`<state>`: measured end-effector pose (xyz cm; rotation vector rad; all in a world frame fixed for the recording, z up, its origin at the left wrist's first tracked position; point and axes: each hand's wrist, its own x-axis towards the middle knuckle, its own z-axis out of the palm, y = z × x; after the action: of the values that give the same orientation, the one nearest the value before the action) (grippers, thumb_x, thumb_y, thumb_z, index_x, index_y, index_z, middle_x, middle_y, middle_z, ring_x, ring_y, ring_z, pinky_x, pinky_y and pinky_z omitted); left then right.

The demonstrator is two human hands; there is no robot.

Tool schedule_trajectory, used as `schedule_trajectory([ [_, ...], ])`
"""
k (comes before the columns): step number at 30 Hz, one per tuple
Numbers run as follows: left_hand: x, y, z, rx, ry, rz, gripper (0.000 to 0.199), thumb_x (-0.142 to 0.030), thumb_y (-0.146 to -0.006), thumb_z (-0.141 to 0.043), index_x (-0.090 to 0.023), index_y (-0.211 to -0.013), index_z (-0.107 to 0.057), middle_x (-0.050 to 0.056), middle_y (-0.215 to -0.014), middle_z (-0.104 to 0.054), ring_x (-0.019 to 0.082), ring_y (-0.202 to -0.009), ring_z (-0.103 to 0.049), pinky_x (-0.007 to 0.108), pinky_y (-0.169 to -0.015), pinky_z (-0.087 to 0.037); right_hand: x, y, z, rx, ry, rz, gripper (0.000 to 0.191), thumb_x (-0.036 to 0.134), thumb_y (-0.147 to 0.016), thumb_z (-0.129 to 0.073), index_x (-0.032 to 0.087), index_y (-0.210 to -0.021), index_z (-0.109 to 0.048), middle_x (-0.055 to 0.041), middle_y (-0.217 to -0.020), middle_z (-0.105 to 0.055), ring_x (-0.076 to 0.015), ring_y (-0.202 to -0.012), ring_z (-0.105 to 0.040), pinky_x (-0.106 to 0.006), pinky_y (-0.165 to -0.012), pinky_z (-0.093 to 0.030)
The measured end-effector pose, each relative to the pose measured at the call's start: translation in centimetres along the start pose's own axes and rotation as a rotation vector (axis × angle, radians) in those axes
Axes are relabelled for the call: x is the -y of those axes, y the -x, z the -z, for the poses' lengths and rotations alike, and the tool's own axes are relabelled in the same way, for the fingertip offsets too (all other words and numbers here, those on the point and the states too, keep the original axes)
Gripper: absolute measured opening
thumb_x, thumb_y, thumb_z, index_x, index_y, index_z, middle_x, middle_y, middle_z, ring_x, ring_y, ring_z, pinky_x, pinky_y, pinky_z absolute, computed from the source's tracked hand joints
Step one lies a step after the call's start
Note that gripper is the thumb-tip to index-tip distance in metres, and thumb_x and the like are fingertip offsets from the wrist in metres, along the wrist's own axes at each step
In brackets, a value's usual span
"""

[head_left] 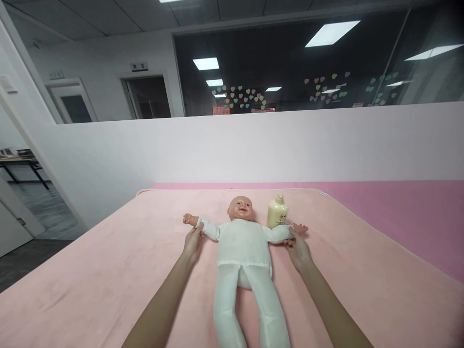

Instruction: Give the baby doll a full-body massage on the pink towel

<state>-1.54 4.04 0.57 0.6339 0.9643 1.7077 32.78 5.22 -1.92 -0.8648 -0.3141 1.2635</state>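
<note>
A baby doll (244, 244) with a white cloth body lies on its back on a pink blanket (145, 270), head away from me, arms spread to both sides. My left hand (193, 241) is closed round the doll's arm on the left, just below its wrist. On the other side, my right hand (297, 247) grips the doll's arm on the right near the wrist, fingers partly under the sleeve. A pale yellow bottle (277, 211) stands upright behind that arm, beside the doll's head.
A white low wall (253, 150) with dark glass above it rises behind the blanket. The pink surface (409, 212) shows beyond the blanket at the right. At the far left are a desk (18, 160) and a grey floor.
</note>
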Motion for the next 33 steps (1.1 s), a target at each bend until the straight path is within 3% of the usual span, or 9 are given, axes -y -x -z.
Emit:
schedule_trajectory([
  [17, -0.7, 0.9, -0.8, -0.094, -0.092, -0.004, 0.033, -0.031, -0.057, -0.081, -0.013, -0.063, -0.054, -0.004, -0.053, -0.046, 0.007, -0.051, -0.04, 0.023, -0.05, -0.032, 0.3, 0.6, -0.3, 0.0, 0.04, 0.013, 0.025, 0.024, -0.061, -0.074, 0.021, -0.078, -0.056, 0.0096, -0.049, -0.036, -0.0061, -0.041, -0.032, -0.021, -0.045, -0.045],
  [22, -1.1, 1.3, -1.1, -0.046, -0.069, -0.003, 0.032, -0.03, -0.058, -0.081, -0.013, -0.071, -0.056, -0.005, -0.056, -0.044, 0.006, -0.049, -0.035, 0.023, -0.049, -0.031, 0.1, 0.5, -0.1, -0.01, 0.04, 0.042, 0.033, 0.024, -0.056, -0.078, 0.02, -0.08, -0.056, 0.0104, -0.049, -0.037, -0.0054, -0.042, -0.033, -0.02, -0.044, -0.045],
  [26, -0.9, 1.1, -0.8, -0.009, -0.091, -0.02, 0.034, -0.035, -0.062, -0.078, -0.014, -0.063, -0.052, -0.005, -0.054, -0.038, 0.006, -0.05, -0.033, 0.023, -0.049, -0.03, 0.1, 0.4, 0.0, 0.016, 0.078, 0.082, 0.038, 0.027, -0.056, -0.079, 0.022, -0.083, -0.053, 0.0113, -0.05, -0.038, -0.0051, -0.04, -0.032, -0.021, -0.043, -0.045],
  [33, 0.2, 0.3, 0.2, -0.011, -0.128, -0.056, 0.037, -0.039, -0.059, -0.079, -0.015, -0.065, -0.052, -0.005, -0.055, -0.035, 0.008, -0.052, -0.034, 0.023, -0.048, -0.029, 0.0, 0.5, -0.2, -0.009, 0.143, 0.047, 0.035, 0.028, -0.055, -0.081, 0.019, -0.074, -0.053, 0.0109, -0.045, -0.033, -0.0054, -0.039, -0.031, -0.021, -0.04, -0.045],
])
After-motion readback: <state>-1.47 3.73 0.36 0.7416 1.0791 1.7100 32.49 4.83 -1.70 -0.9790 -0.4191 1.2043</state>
